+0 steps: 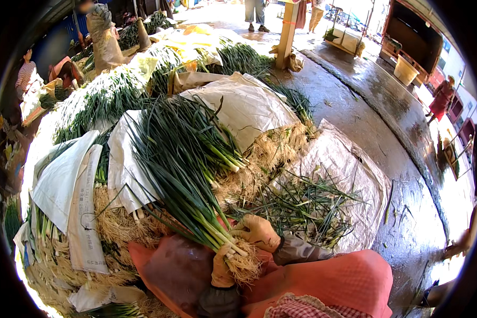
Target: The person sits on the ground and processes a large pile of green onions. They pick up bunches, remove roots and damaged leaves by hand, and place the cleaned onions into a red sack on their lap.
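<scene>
A bunch of green onions [210,222] lies slantwise over my lap, its pale roots toward me and its dark leaves pointing up and left. My left hand [222,268], in a tan glove, grips this bunch by the white stalks just above the roots. My gloved right hand [258,232] is bent at the right side of the same stalks, fingertips against them; whether it pinches a leaf is hidden. Beyond the bunch rests a larger heap of green onions [183,131]. A red apron [322,278] covers my legs.
Loose trimmed leaves [306,206] litter a pale plastic sheet [357,171] at right. White woven sacks [242,107] partly cover rooted onion piles ahead and left. A wooden post [287,35] stands beyond. Wet concrete [405,210] runs along the right. Several people are farther off.
</scene>
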A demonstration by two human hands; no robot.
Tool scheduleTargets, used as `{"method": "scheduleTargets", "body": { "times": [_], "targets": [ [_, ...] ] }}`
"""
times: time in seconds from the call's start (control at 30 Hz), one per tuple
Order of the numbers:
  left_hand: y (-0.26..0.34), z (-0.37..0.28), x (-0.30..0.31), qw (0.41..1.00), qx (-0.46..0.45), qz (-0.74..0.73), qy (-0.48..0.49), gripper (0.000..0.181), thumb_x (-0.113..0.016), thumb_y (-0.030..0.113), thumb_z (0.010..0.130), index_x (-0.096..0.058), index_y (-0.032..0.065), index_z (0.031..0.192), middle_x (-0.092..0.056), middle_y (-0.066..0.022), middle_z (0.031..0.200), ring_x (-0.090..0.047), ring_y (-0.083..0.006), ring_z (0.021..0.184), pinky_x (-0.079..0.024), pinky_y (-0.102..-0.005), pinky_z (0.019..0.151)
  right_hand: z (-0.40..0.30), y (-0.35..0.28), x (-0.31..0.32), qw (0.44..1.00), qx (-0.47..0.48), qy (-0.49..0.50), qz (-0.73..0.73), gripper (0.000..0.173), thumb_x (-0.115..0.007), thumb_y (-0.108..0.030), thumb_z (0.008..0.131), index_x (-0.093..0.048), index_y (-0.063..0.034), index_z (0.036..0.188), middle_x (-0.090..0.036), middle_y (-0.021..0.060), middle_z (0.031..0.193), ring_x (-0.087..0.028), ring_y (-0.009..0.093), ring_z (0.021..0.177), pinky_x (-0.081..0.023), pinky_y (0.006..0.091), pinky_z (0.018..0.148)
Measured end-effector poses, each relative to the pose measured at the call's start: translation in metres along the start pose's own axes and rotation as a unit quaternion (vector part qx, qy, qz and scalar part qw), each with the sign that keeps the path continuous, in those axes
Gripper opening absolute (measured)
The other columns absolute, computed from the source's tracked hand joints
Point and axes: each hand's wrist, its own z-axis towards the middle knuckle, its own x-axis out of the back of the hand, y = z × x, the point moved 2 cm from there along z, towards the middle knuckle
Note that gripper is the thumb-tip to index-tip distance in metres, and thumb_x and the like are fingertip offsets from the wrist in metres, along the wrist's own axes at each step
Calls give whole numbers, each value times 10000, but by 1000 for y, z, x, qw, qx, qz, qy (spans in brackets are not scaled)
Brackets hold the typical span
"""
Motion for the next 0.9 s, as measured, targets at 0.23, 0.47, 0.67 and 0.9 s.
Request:
{"method": "scheduleTargets", "body": {
  "times": [0.23, 0.47, 0.67, 0.9],
  "targets": [
    [20, -30, -73, 996, -74, -41, 27, 623, -588, 136, 844, -349, -42, 1391, -545, -130, 1211, -557, -199, 1065, -500, -312, 900, -24, 10, 37, 994, -61, 56, 74, 370, -691, -276, 844, -638, -39, 1123, -627, 160, 917, -626, 313, 818, -505, 380, 723],
    [15, -16, -72, 995, -74, -70, -12, 566, -595, 169, 857, -399, -9, 1357, -537, -105, 1174, -512, -240, 1120, -447, -388, 975, 48, 45, 40, 981, -18, 84, -173, 409, -618, -264, 896, -546, -103, 1265, -587, 184, 1160, -600, 340, 987, -489, 413, 840],
    [3, -1, -39, 996, -42, -63, -35, 553, -620, 215, 847, -408, 12, 1315, -514, -104, 1143, -510, -259, 1110, -444, -391, 966, 205, 123, 20, 873, -89, 114, -466, 357, -651, -304, 870, -594, -105, 1160, -609, 125, 1002, -637, 239, 879, -518, 382, 692],
    [9, -7, -67, 998, -52, -43, 8, 555, -608, 192, 842, -399, 30, 1330, -562, -112, 1048, -564, -243, 1014, -474, -351, 923, 90, 47, 48, 981, -128, 66, 127, 357, -620, -311, 893, -622, 15, 1039, -626, 67, 742, -593, 154, 590, -495, 280, 556]
  ]
}}
